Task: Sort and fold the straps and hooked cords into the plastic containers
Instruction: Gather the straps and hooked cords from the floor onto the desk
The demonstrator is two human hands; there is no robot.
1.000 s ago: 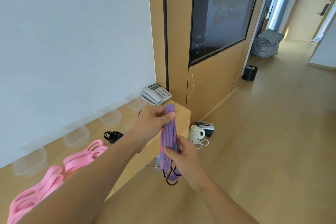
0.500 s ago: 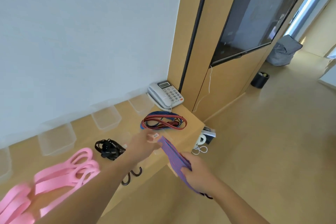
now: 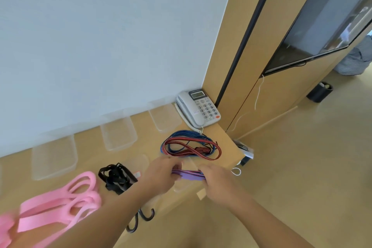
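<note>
Against the wall-side wooden counter [image 3: 141, 127], the left hand [image 3: 161, 175] and right hand [image 3: 216, 179] each pinch one end of the folded purple cord [image 3: 190, 175], its length lying level between them, nearest the clear container [image 3: 138, 162] just beyond the left hand.

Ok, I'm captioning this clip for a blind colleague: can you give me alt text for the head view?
Both hands, left hand and right hand, hold a folded purple strap flat above a wooden counter. On the counter lie pink straps, a black strap bundle, tangled red and blue hooked cords, clear plastic containers along the wall, and a desk phone.
</note>
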